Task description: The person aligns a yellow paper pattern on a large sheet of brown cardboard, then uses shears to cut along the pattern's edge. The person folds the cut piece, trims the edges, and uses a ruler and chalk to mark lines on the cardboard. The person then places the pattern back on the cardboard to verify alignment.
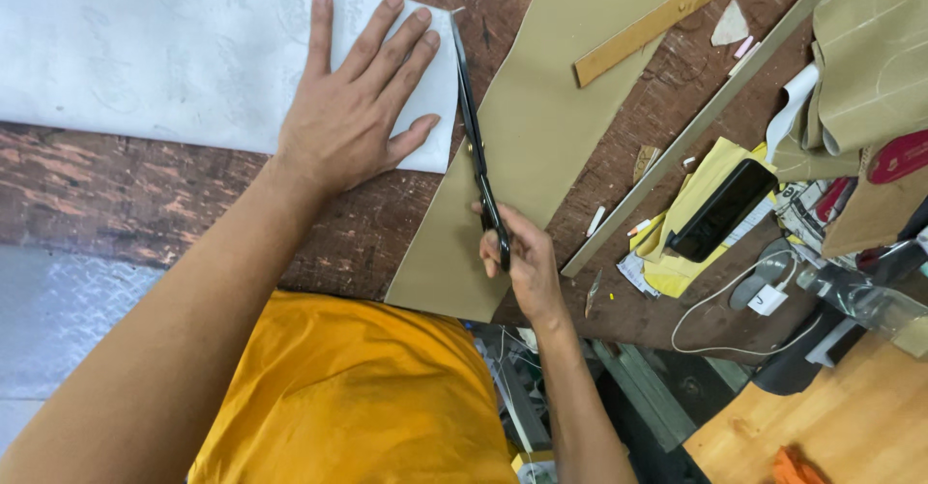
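Observation:
My left hand (353, 107) lies flat, fingers spread, on a white sheet of fabric (145, 54) near its right edge. My right hand (522, 257) grips the black handles of long scissors (474, 136). Their blades run along the right edge of the white sheet, beside a tan sheet of material (551, 107) that lies on the worn wooden table (145, 199).
A wooden ruler (667, 15) rests across the tan sheet. A long metal straightedge (696, 126) lies diagonally to the right. Further right are a black phone (723, 208) on yellow paper, a white cable (715, 300), tan pieces (870, 49) and clutter.

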